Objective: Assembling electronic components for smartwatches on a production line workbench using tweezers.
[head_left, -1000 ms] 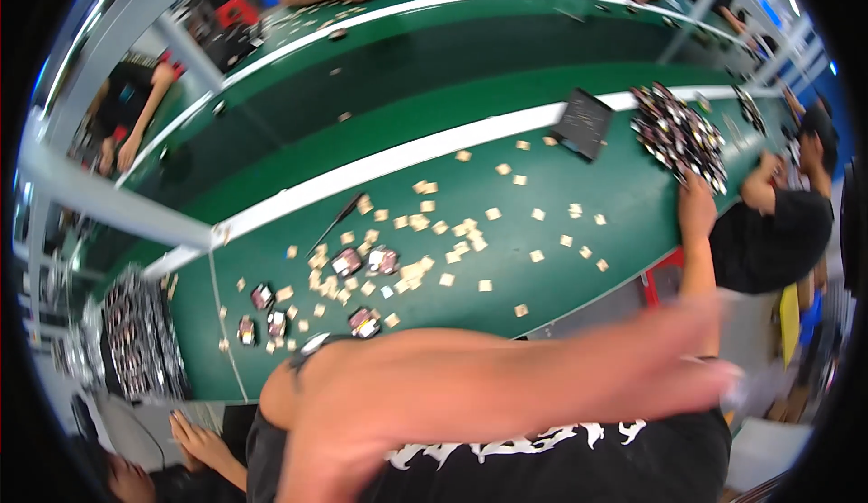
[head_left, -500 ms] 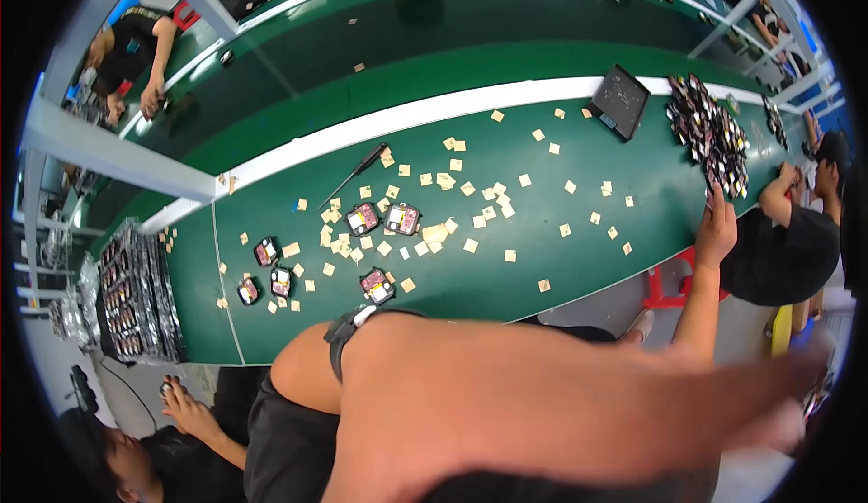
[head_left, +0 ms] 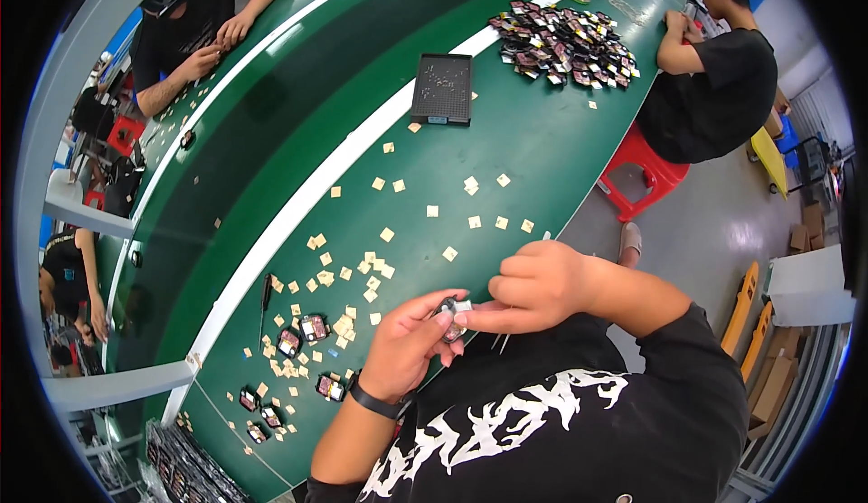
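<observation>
In front of my body, at the near edge of the green table (head_left: 520, 146), my left hand (head_left: 411, 340) is closed around a small black-cased electronic unit (head_left: 451, 320) with a pale part on top. My right hand (head_left: 542, 281) meets it from the right, its fingers curled and one digit stretched onto the unit. Whether anything sits inside those curled fingers is hidden. Left of my left hand, several similar open units, one of them a black-cased unit (head_left: 330, 387), lie among small cream squares (head_left: 344, 327).
A long screwdriver (head_left: 265, 304) lies toward the white rail (head_left: 298, 197). Farther up are a black tray (head_left: 442, 90) with tiny parts and a large heap of units (head_left: 565, 46). A person (head_left: 714, 78) sits at the right near a red stool (head_left: 637, 177); another person (head_left: 194, 42) works across the table.
My view has swung to the right. My right hand has come back from the heap, and my left arm, earlier blurred across the front, is drawn in; both hands now meet at the unit.
</observation>
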{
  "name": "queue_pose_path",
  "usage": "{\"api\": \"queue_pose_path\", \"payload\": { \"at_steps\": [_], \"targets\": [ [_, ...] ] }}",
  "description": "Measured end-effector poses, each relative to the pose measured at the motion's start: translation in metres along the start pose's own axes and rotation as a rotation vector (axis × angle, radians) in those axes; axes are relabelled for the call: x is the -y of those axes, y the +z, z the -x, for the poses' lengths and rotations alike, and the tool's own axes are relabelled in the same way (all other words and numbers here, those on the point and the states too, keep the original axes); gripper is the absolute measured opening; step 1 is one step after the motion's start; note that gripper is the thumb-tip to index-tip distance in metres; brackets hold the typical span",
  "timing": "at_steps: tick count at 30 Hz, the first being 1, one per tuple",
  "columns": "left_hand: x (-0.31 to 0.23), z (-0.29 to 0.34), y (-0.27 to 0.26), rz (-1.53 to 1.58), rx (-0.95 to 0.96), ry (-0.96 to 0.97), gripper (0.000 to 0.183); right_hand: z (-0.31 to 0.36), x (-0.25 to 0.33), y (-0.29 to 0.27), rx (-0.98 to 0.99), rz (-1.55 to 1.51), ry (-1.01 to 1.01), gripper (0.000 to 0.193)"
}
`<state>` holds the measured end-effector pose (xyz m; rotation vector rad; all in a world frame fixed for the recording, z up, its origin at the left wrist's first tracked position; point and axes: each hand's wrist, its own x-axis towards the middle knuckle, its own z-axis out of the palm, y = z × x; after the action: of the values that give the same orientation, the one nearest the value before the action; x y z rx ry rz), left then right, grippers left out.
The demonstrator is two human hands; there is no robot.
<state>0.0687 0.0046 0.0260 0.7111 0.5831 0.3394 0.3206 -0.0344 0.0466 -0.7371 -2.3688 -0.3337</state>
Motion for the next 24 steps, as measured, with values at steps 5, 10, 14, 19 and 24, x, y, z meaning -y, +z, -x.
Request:
{"api": "queue_pose_path", "payload": {
  "at_steps": [5, 10, 14, 19, 24],
  "targets": [
    [-0.001, 0.012, -0.004, -0.067, -0.173, 0.116, 0.034, 0.063, -0.079, -0.015, 0.022, 0.453, 0.367, 0.029],
    [-0.002, 0.038, -0.016, -0.255, -0.324, 0.225, 0.034, 0.127, -0.176, -0.033, 0.069, 0.734, 0.921, 0.029],
    [-0.004, 0.057, -0.028, -0.262, -0.39, 0.283, 0.034, 0.147, -0.21, -0.029, 0.375, 0.821, 0.93, 0.014],
    [-0.009, 0.073, -0.041, -0.286, -0.508, 0.307, 0.033, 0.14, -0.217, -0.028, 0.563, 0.843, 0.997, 0.013],
    [-0.02, 0.085, -0.059, -0.365, -0.476, 0.292, 0.039, 0.134, -0.184, -0.043, 0.457, 0.818, 0.916, 0.014]
  ]
}}
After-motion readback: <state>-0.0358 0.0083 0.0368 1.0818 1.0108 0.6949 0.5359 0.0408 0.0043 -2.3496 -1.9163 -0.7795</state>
